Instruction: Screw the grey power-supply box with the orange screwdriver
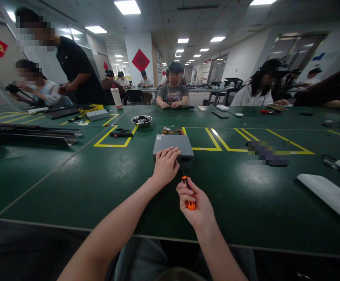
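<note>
A grey metal computer power supply (170, 141) sits on the green table before me, its bundle of coloured wires (170, 131) at the far side. My left hand (166, 166) grips its near edge, fingers together on the top and the thumb by the near face. In my right hand (197, 203) is a screwdriver (190, 203) with an orange and black handle, fingers wrapped round it. Its thin shaft points up at the near face, below the power socket (185, 159). Whether the tip touches a screw is too small to tell.
Beyond the power supply stand a metal bowl (141, 121) of small dark parts and a black tool (121, 134). Long metal rails (32, 132) lie left; a white device (330, 195) lies right. A white bottle (116, 97) stands far back. A person (172, 93) sits opposite.
</note>
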A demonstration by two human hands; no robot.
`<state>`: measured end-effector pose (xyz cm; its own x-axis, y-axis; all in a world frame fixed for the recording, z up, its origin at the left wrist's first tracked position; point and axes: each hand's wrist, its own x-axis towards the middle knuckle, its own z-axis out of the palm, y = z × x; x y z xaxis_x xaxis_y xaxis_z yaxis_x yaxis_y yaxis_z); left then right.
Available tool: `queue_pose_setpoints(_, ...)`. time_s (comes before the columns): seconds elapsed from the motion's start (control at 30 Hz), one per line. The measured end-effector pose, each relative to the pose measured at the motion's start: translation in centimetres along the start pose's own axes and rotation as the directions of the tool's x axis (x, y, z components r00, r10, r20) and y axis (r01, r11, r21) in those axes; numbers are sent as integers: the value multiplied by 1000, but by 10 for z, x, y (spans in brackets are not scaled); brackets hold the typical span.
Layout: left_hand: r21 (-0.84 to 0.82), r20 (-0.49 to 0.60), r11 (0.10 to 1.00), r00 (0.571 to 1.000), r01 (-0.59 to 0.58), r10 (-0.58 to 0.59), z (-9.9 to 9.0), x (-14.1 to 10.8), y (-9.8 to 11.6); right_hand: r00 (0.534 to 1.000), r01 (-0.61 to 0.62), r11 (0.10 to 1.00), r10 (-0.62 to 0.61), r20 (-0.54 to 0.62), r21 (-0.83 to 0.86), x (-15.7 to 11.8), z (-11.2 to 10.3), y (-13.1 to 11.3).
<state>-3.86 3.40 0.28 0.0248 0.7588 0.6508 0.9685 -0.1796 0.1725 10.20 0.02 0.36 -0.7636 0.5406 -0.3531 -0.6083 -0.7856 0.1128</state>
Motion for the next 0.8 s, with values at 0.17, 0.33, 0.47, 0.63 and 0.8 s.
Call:
queue_pose_setpoints(0.17,5,3,1000,1000,-2,2,1,0,0,999,8,1000,-9,44,18,0,2,2)
queue_pose_setpoints(0.33,-3,-8,1000,1000,2,-2,0,1,1,996,88,993,-89,-7,-85,0,7,4)
queue_pose_setpoints(0.47,-4,-4,1000,1000,3,-3,0,1,2,987,119,986,-130,-97,-116,-1,8,3)
queue_pose_setpoints(0.63,7,8,1000,1000,6,-6,0,0,1,990,62,990,-77,-118,-126,1,2,5)
queue_pose_setpoints(0.8,9,8,1000,1000,2,-2,0,0,1,997,42,989,-51,-62,-145,1,1,4)
